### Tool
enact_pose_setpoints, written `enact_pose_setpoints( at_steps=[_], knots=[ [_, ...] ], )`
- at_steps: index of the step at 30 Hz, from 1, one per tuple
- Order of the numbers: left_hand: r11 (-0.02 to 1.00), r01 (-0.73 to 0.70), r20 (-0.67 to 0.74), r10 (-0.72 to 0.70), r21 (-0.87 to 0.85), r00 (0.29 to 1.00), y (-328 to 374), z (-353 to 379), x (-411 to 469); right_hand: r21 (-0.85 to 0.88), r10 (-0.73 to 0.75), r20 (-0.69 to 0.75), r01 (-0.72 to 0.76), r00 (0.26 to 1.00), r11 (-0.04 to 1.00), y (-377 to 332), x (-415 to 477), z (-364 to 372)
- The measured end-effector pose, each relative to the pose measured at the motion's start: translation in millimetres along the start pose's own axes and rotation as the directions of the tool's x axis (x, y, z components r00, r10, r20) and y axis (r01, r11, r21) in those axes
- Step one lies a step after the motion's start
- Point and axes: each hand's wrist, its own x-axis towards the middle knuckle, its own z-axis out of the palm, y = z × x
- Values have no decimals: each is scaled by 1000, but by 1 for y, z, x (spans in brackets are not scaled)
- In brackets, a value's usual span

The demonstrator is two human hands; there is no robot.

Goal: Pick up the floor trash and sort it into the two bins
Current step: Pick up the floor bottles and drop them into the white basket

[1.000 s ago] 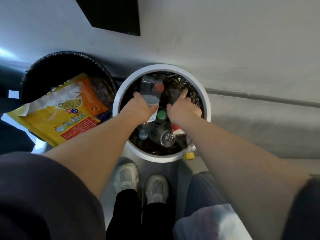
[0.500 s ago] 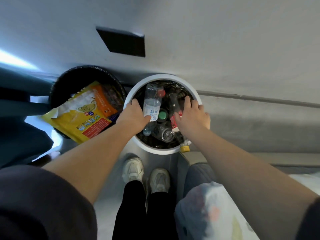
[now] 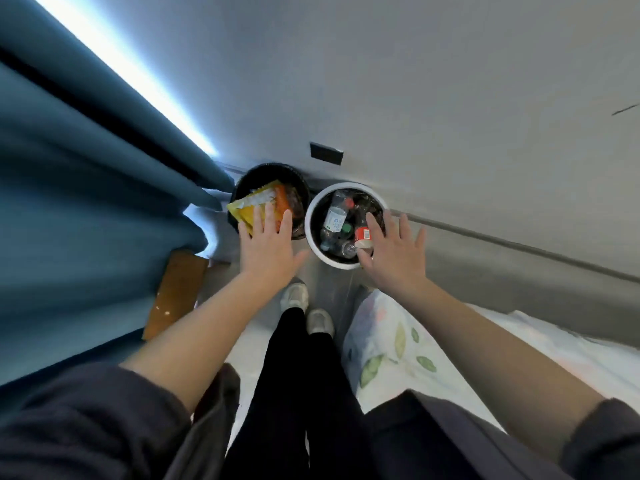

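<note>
Two bins stand side by side against the wall. The white bin (image 3: pixel 314 206) holds several plastic bottles (image 3: pixel 334 218) and a red-labelled one (image 3: pixel 362 233). The black bin (image 3: pixel 273 169) to its left holds a yellow and orange snack bag (image 3: pixel 255 206). My left hand (image 3: pixel 268 249) hovers with fingers spread above the near edge of the black bin, holding nothing. My right hand (image 3: pixel 394 252) is spread flat over the right near edge of the white bin, also holding nothing.
A blue curtain (image 3: pixel 86 209) hangs on the left, with a brown cardboard piece (image 3: pixel 176 292) at its foot. A leaf-patterned white bedding (image 3: pixel 398 337) lies at right. My legs and white shoes (image 3: pixel 308 306) stand just before the bins.
Both hands have pulled back out of the white bin and opened flat. My view has risen and drawn away, so the bins look smaller. The left hand shifted over the black bin.
</note>
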Motion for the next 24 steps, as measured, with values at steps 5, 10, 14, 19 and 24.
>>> enact_pose_setpoints(
  at_steps=[5,10,14,19,24],
  knots=[
    [983,172,-91,-177,-64,980,-14,-16,-123,8,-154,-65,155,986,988,-41,-78,-30],
    [920,362,-111,-379,-149,919,-28,8,-224,-46,-398,-43,396,916,917,-92,-135,-30],
    [805,524,-74,-562,-277,824,-42,34,-287,-153,-606,14,601,795,784,-135,-169,-27],
    [664,635,-21,-697,-393,716,-63,68,-352,-270,-753,95,745,651,610,-189,-209,-17],
    [520,705,7,-802,-482,597,-92,113,-426,-348,-837,184,831,515,435,-251,-271,13]
  ],
)
